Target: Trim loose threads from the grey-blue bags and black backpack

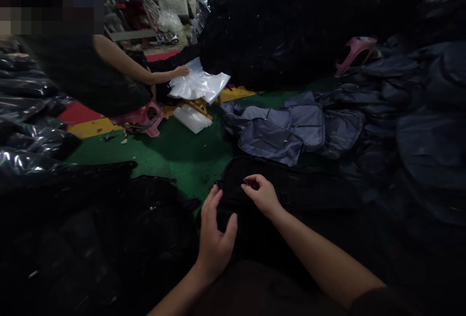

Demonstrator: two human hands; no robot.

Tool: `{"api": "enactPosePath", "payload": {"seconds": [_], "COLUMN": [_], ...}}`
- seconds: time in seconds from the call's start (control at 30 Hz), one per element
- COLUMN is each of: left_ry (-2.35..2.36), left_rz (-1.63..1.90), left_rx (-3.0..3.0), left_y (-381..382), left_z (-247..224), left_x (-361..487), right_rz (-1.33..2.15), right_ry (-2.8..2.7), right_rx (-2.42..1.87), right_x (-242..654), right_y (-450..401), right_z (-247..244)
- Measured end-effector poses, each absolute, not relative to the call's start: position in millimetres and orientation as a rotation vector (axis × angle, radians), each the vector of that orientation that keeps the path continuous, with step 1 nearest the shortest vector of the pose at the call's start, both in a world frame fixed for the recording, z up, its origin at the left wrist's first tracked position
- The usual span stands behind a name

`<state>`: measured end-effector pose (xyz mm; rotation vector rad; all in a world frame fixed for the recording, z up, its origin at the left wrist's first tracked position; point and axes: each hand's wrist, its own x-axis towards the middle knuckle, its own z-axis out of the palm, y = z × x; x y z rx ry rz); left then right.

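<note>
Two bare hands work at the top edge of a black fabric bag (251, 185).

The bag lies flat in front of the person, dark and soft, its rounded edge lined with a zip. The right hand (261, 193) curls, thumb and forefinger pinching a small metal zipper pull (247, 181). The left hand (215, 243) is open, fingers spread, just beside the zip and holding nothing. Beyond the bag, grey bags (276, 134) lie on a green floor (174, 153); farther off, a co-worker's hand (181, 71) rests on clear plastic bags (198, 82).
</note>
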<state>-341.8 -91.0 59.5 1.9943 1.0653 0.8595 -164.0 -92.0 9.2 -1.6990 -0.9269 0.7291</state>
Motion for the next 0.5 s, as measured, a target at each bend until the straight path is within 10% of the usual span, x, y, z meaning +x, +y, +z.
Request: {"api": "enactPosePath", "payload": {"seconds": [0.5], "left_ry": [0.912], "left_rz": [0.673], "left_rx": [2.476], "left_y": [-86.6], "left_z": [45.8], "left_x": [-321.5], "right_rz": [0.787], "right_ry": [-0.853], "right_rx": [-1.666], "right_x": [-163.5], "right_y": [-90.4], "right_z": [5.9]}}
